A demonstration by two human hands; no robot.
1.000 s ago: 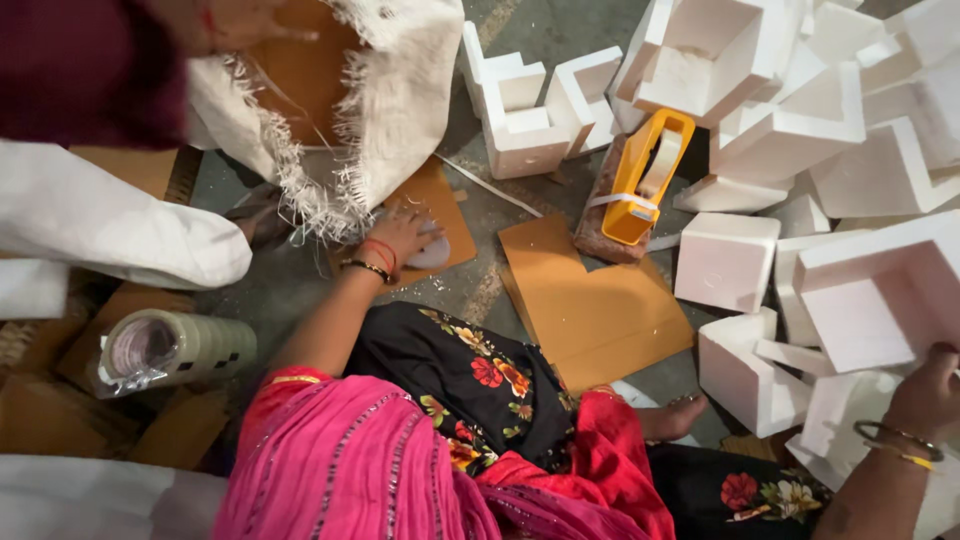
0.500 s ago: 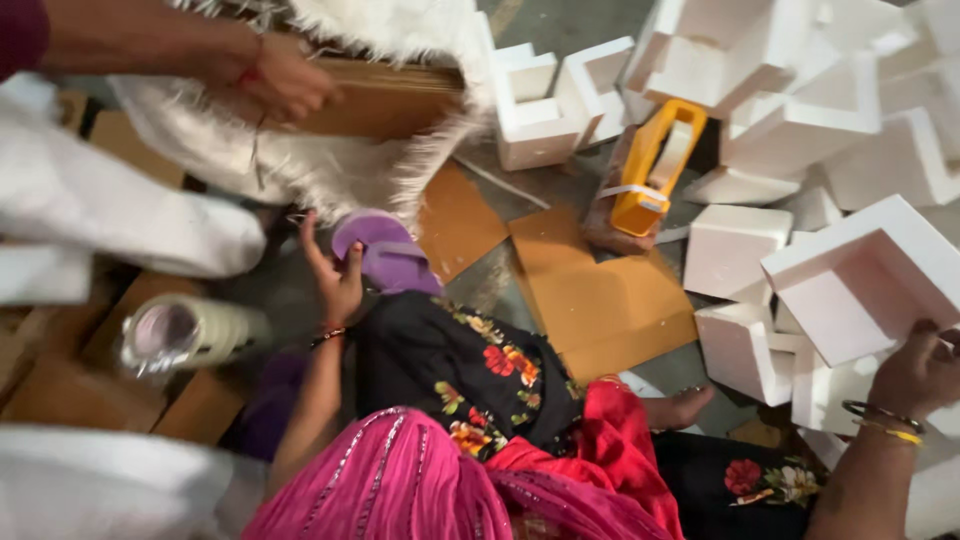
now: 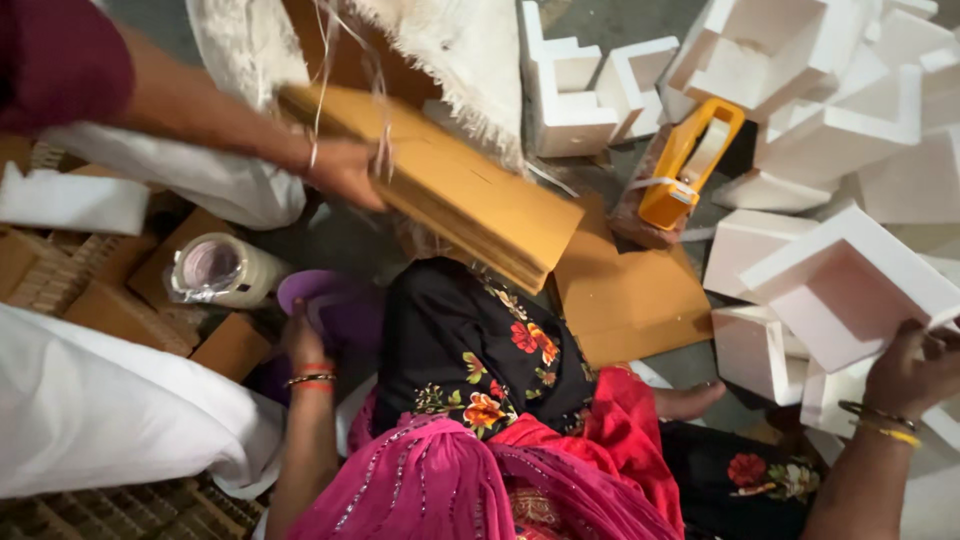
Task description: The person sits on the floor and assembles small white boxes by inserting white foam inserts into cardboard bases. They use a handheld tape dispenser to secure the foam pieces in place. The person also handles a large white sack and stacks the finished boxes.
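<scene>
Nearest the camera, the person sits on the floor (image 3: 640, 370) in a pink shawl and a black flowered garment. Their right hand (image 3: 905, 375), with gold bangles at the wrist, is closed over the near lower corner of a white foam tray (image 3: 850, 290), an open-topped moulded piece lying tilted at the right edge of the floor, resting against other white foam blocks (image 3: 755, 345). The fingers curl over the rim, so the hold is a corner pinch and not a full grasp. Foam of this kind looks very light and stiff but brittle; a thin wall could snap or crumble if squeezed at one corner, so a hold across a thick edge or under the base would likely be kinder to it.

The left hand (image 3: 300, 340), with red and gold bangles, reaches down at the left and rests on a purple object (image 3: 330, 305); whether the fingers close on it I cannot tell. Just beyond it lies a roll of clear tape (image 3: 220, 270) on brown cardboard pieces (image 3: 140, 300).

Farther out, another person's hand (image 3: 345, 172) grips a stack of flat brown cardboard sheets (image 3: 450, 195), held slanting above the lap. The sheets look stiff and light. Past them an orange tape dispenser (image 3: 690, 165) stands on the floor beside a flat cardboard sheet (image 3: 630, 295), with more foam corner pieces (image 3: 590, 85) along the far edge
</scene>
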